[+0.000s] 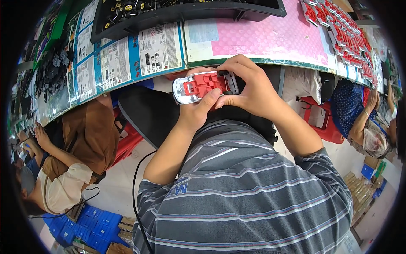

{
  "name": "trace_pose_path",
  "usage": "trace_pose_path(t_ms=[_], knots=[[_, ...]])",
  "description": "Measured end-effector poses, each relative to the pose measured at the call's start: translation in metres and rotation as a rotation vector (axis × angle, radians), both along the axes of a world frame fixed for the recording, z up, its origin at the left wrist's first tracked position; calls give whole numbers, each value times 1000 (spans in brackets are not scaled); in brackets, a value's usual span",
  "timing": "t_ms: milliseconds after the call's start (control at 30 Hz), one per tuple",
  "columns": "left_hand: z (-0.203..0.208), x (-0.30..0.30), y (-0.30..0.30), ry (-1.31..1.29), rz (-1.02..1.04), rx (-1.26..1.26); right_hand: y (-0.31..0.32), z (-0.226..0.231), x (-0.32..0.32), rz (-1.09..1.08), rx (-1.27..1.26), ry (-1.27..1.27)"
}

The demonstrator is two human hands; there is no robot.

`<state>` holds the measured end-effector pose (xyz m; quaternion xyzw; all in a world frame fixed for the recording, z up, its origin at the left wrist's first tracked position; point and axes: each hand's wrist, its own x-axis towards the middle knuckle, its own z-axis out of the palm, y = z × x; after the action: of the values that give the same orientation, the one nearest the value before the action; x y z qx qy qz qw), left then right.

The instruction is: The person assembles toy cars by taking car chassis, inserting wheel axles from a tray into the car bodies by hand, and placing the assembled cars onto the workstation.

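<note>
Just off the table's near edge I hold a toy car (192,89) with its underside up. Its shell is white or silver, with a red interior part showing. Black wheels (223,73) sit at its right end, one on each long side. My left hand (195,113) grips the car from below and the near side, its thumb pressed on the red part. My right hand (253,86) closes round the right end, index finger by the far wheel and thumb by the near one. Its fingers partly hide that end.
A long black bin (190,12) of wheel axles, some yellow-hubbed, stands across the table. Many red-and-white toy parts (349,42) lie at the right, black parts (53,70) at the left. Printed sheets (158,48) cover the tabletop. Co-workers sit on both sides.
</note>
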<state>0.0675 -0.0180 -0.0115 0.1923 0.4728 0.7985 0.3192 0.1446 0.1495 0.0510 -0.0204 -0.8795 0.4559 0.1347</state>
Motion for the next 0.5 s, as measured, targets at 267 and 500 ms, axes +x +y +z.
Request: trace_pose_path(t_ms=[267, 500], knots=[[7, 1, -11, -103, -30, 8, 30, 15, 4, -141, 119, -19], [0, -4, -16, -100, -28, 41, 161, -6, -4, -583, 433, 6]])
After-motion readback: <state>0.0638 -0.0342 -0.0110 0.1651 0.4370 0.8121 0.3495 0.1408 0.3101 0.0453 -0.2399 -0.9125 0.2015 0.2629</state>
